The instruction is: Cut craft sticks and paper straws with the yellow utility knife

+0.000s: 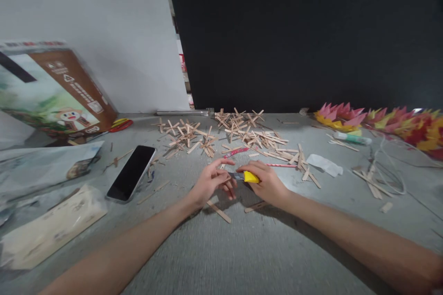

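Note:
My right hand (266,182) is closed around a yellow-handled box cutter (251,177), whose grey blade points left. Close to the blade's tip is my left hand (214,179), with its fingers curved and apart; I see nothing held in it. Below the left hand lies a flat wooden craft stick (219,212) on the grey table. Another craft stick (256,207) rests partly in shadow under the right hand. Just beyond the hands are a red patterned strip (236,152) and a thin red-and-white stick (282,165).
Crossed craft sticks (187,132) are heaped along the back. On the left are a black phone (131,173), a plastic packet (55,226) and a printed bag (69,92). To the right lie white paper (324,165), a glue stick (352,138), a cable (391,166) and folded-paper flowers (339,117).

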A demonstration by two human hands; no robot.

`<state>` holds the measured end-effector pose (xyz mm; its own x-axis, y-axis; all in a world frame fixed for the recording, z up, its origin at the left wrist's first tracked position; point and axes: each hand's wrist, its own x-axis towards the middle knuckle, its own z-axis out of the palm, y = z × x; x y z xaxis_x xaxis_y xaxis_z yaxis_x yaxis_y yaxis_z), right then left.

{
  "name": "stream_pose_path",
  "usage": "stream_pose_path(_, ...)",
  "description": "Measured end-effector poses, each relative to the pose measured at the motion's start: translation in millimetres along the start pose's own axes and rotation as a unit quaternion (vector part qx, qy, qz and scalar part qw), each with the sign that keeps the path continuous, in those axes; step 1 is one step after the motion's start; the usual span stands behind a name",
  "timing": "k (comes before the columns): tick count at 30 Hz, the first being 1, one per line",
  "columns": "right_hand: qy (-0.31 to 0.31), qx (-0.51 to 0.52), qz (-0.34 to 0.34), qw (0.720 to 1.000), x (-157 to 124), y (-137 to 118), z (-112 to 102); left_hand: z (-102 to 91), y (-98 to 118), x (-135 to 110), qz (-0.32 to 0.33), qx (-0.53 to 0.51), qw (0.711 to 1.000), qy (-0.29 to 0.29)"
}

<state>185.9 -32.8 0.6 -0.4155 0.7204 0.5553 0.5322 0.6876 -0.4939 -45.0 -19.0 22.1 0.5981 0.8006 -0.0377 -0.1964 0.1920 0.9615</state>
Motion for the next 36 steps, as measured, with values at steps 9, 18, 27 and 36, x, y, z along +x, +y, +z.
stream_pose_path(9,0.041,0.064,0.112,0.991,1.9,-4.1,-2.1,-2.7,-4.7,3.0,0.050,-0.010,0.999,0.003)
stream_pose_path(18,-0.016,0.127,0.101,0.987,0.1,-8.0,0.2,11.3,-12.2,1.1,0.061,0.178,0.980,0.064)
stream_pose_path(27,-0.026,0.122,0.114,0.986,-3.5,-5.6,0.5,13.1,-11.0,0.3,0.086,0.160,0.970,0.161)
stream_pose_path(36,-0.004,0.213,0.121,0.969,1.6,-17.1,-4.6,14.8,-8.8,1.0,0.055,0.084,0.987,0.124)
